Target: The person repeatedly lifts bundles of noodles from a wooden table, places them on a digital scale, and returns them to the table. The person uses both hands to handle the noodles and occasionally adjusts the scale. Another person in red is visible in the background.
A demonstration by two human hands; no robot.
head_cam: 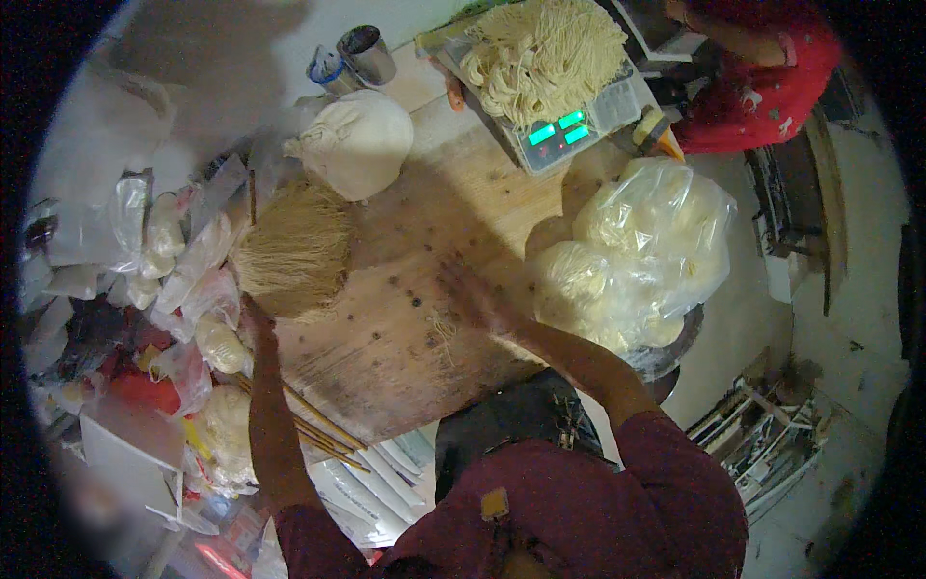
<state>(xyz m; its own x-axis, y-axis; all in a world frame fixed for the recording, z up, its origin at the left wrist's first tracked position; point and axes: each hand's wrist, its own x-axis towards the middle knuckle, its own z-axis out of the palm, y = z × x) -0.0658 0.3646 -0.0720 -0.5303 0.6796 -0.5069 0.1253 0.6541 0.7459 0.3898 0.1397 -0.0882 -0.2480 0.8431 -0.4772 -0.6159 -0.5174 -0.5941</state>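
A brown bundle of thin noodles [296, 250] lies at the left of the wooden table, its strands running roughly sideways. My left hand [257, 311] is at its lower left edge; the fingers are in shadow and partly hidden. Over the bare wood in the middle, my right hand [470, 293] is blurred, with fingers extended and nothing visible in it. Just below it are a few loose noodle strands [443, 329]. Right of that hand, a clear plastic bag [651, 246] bulges with pale yellow noodle bundles.
A digital scale [557, 137] with lit green displays carries a pile of pale noodles [542, 61]. Beside it stands a person in red [759, 87]. A cloth-wrapped bundle [362, 145], metal cup [367, 54], plastic bags [195, 289] and wooden sticks [325, 427] lie around the table.
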